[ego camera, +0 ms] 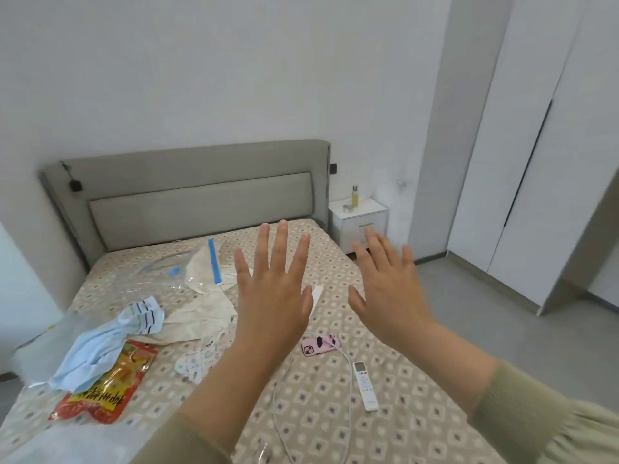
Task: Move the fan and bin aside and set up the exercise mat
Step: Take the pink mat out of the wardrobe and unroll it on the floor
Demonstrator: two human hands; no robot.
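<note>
No fan, bin or exercise mat shows in the head view. My left hand is raised above the bed with its back toward me, fingers straight and spread, holding nothing. My right hand is held up beside it, to the right, also flat with spread fingers and holding nothing. Both hands hover in the air over the patterned bedsheet and touch nothing. Olive-green sleeves cover both forearms low in the frame.
The bed carries clutter: a red snack bag, light-blue cloth, clear plastic bags, a pink phone with a white cable, a white remote. A white nightstand and white wardrobe stand right, grey floor between.
</note>
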